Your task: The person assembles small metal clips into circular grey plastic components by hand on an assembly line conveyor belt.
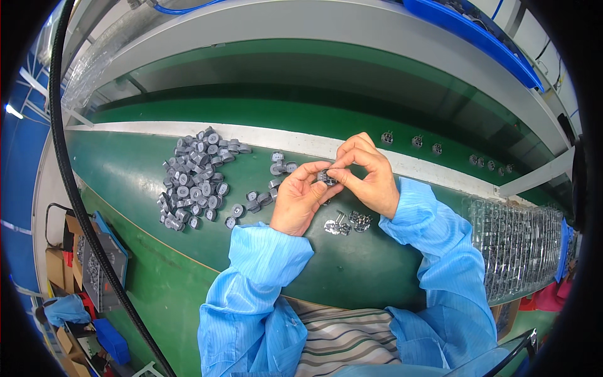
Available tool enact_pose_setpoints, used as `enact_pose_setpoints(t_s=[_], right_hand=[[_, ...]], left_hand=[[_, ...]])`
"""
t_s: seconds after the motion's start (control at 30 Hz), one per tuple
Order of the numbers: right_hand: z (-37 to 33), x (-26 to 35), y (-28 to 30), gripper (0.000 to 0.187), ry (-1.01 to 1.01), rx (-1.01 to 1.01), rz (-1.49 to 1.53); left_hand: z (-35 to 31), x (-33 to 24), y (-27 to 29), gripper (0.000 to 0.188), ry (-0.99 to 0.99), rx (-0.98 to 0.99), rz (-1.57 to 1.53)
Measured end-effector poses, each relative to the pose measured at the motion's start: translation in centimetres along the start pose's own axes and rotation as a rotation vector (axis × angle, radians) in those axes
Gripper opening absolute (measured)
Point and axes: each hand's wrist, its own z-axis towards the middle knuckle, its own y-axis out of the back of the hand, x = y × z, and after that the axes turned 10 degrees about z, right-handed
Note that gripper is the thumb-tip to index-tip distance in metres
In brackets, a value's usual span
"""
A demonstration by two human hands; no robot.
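Observation:
Over the green bench, my two hands meet at a small dark round part with metallic bits [326, 178]. My left hand [296, 200] grips it between thumb and fingers. Fingertips of my right hand [373, 181] are pinched together at its upper right edge; whether they hold a separate tiny piece is hidden. Just below the hands lie small metallic parts [359, 221] and a silvery cluster with pins [334, 227]. Several grey round caps [253, 205] are scattered to the left of my left hand, and a few more [277, 164] sit just beyond it.
A large heap of grey round caps [198, 179] covers the bench's left side. At right stands a clear compartmented plastic tray [518, 248] filled with parts. Small dark assemblies [417, 141] line the back ledge. A black braided cable [63, 144] hangs at far left.

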Motion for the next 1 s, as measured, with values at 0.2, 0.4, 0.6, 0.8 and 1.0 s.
enact_pose_setpoints(t_s=[0.2,0.4,0.6,0.8,1.0], right_hand=[[0.1,0.2,0.0,0.015,0.156,0.004,-0.144],[0.0,0.4,0.0,0.015,0.212,0.017,-0.25],[-0.6,0.5,-1.2,0.011,-0.079,-0.047,0.045],[0.7,-4.8,2.5,0.012,-0.195,-0.004,-0.132],[1.1,-10.0,8.7,0.02,0.03,-0.032,-0.874]], left_hand=[[0.0,0.4,0.8,0.032,0.013,-0.024,0.169],[-0.1,0.9,-0.3,0.029,-0.107,-0.163,0.244],[-0.2,0.6,-0.4,0.031,-0.435,-0.274,0.729],[-0.1,-1.0,-1.0,0.058,-0.533,-0.47,1.615],[0.5,-0.1,3.2,0.064,-0.283,-0.562,2.037]])
